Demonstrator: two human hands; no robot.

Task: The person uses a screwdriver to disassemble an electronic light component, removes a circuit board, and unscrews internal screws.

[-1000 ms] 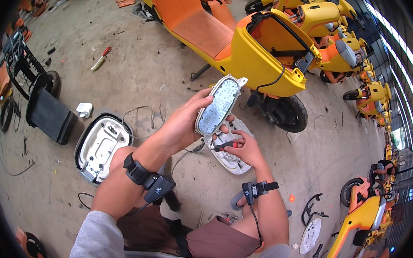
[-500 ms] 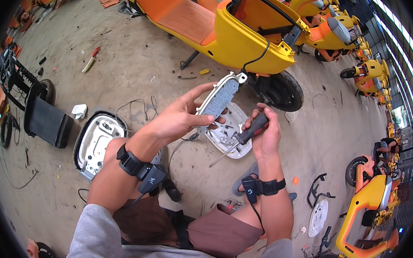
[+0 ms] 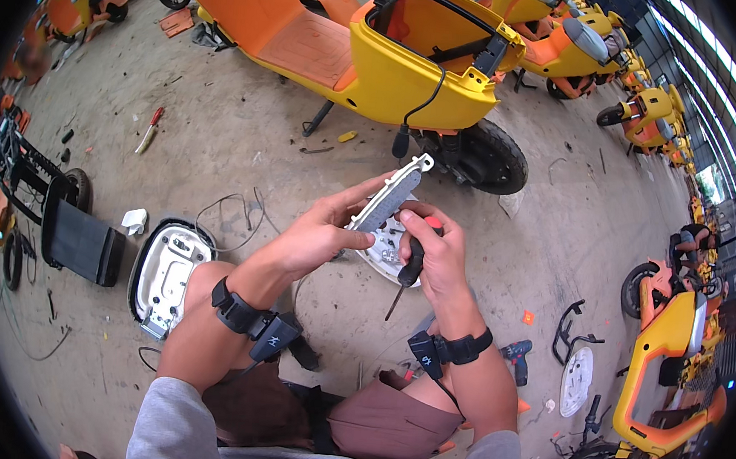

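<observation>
A narrow white-rimmed panel (image 3: 398, 196) with a grey-blue face is held tilted before me. My left hand (image 3: 321, 233) grips it by its near end, thumb on the face and fingers behind. My right hand (image 3: 439, 256) is closed around a screwdriver (image 3: 414, 263) with a black-and-red handle. Its shaft slants down toward me, away from the panel. The right fingertips are close against the panel's face; whether they touch it I cannot tell. Under both hands lies a white shell (image 3: 380, 263) with small parts in it, partly hidden.
A yellow-and-orange scooter (image 3: 433, 93) stands ahead, a black cable hanging from it. Left of my knee lies a white tray-like cover (image 3: 164, 275). Right of me are a cordless drill (image 3: 517, 359), a black bracket (image 3: 567, 333) and a white oval plate (image 3: 577, 381). A red-handled tool (image 3: 150, 129) lies farther left.
My right hand has come left to the panel, and the screwdriver's shaft has swung to point more steeply down. The panel is turned more edge-on. The whole view has shifted slightly.
</observation>
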